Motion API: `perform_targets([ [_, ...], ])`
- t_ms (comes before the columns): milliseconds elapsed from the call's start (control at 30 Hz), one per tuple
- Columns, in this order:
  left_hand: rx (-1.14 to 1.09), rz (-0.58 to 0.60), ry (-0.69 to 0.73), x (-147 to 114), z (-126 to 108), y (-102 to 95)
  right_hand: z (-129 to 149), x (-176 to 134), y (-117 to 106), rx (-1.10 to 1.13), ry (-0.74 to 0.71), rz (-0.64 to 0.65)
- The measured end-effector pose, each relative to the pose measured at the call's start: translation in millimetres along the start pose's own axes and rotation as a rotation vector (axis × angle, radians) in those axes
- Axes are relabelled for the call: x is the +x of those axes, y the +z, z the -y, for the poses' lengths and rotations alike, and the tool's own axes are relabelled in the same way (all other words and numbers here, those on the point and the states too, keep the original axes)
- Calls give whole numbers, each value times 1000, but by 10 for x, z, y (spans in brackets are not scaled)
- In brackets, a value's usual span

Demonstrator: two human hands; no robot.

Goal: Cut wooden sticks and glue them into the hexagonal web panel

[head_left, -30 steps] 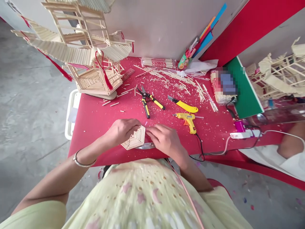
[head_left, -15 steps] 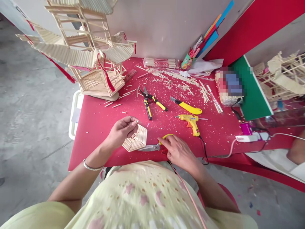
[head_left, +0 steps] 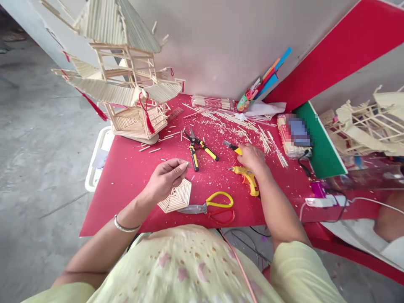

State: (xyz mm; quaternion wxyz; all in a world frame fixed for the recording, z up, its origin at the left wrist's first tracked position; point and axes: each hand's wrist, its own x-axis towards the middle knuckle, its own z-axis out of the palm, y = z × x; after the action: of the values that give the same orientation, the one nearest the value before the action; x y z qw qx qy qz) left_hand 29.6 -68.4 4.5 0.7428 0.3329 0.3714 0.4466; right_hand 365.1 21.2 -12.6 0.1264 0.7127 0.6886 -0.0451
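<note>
My left hand [head_left: 168, 179] is closed in a pinch on the small pale end of a wooden stick [head_left: 187, 163], above the hexagonal stick panel [head_left: 176, 198]. My right hand [head_left: 253, 159] has its fingers curled over the handle of a yellow knife [head_left: 234, 148], whose blade lies on the red table and points left. Just below that hand rests a yellow glue gun [head_left: 249, 180], partly hidden by my wrist. Scissors [head_left: 217, 202] with one yellow and one red loop lie near the front edge, their blades touching the panel. Yellow-and-black pliers [head_left: 200, 147] lie spread beyond my left hand.
A tall stick-built pagoda [head_left: 129, 97] with red tassels stands at the back left. Cut sticks and crumbs [head_left: 233, 126] litter the rear. A pen holder [head_left: 244, 102], stick packs [head_left: 288, 139], a green board [head_left: 325, 143] and a power strip [head_left: 326, 201] stand rightward. Another person's arm [head_left: 389, 210] shows.
My right hand has left the scissors and reached forward onto the knife handle. My left hand keeps its pinch over the panel. The view has tilted up slightly, showing the pagoda's roof.
</note>
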Motion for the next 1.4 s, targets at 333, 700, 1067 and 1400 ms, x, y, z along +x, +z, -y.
perform_targets([
  [333, 6, -65, 35, 104, -15, -5, 580, -849, -347, 273, -594, -418],
  [700, -6, -79, 64, 46, -7, -1, 891, -1122, -313, 188, -783, -423],
  [1067, 30, -126, 91, 25, 58, -16, 910, -1155, -322, 187, -752, -437],
  [1400, -20, -204, 121, -37, 73, 129, 942, -1119, -223, 212, -689, -443],
])
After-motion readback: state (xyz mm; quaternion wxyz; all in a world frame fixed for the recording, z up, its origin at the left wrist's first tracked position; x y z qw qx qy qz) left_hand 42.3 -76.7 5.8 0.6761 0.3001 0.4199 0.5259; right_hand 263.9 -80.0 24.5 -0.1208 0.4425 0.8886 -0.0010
